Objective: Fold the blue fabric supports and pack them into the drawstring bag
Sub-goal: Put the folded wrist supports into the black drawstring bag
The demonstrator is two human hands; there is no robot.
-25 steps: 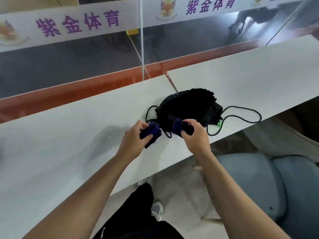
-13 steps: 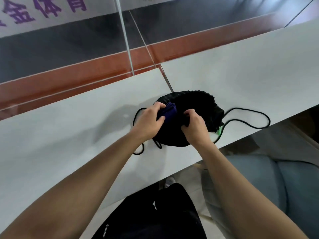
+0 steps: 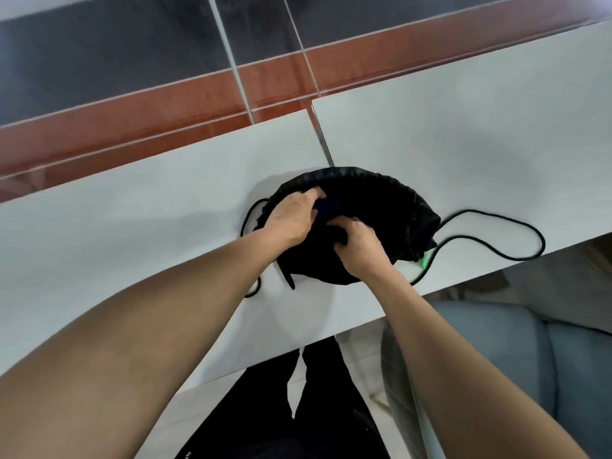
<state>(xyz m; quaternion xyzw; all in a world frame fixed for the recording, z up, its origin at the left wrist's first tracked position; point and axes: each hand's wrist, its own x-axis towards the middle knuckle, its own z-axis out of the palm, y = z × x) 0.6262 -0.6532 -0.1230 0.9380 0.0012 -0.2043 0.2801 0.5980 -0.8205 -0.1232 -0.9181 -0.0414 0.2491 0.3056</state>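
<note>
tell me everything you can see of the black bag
The bag is black cloth, gathered into pleats along its far rim, slumped on the white table near its front edge. A black cord loops out to the right, another to the left, with a green tag at the right corner. The left hand pinches a blue support at its mouth; the right hand grips its cloth.

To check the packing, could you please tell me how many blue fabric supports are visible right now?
1: a blue support shows in the bag between left hand and right hand; others may be hidden inside.
</note>
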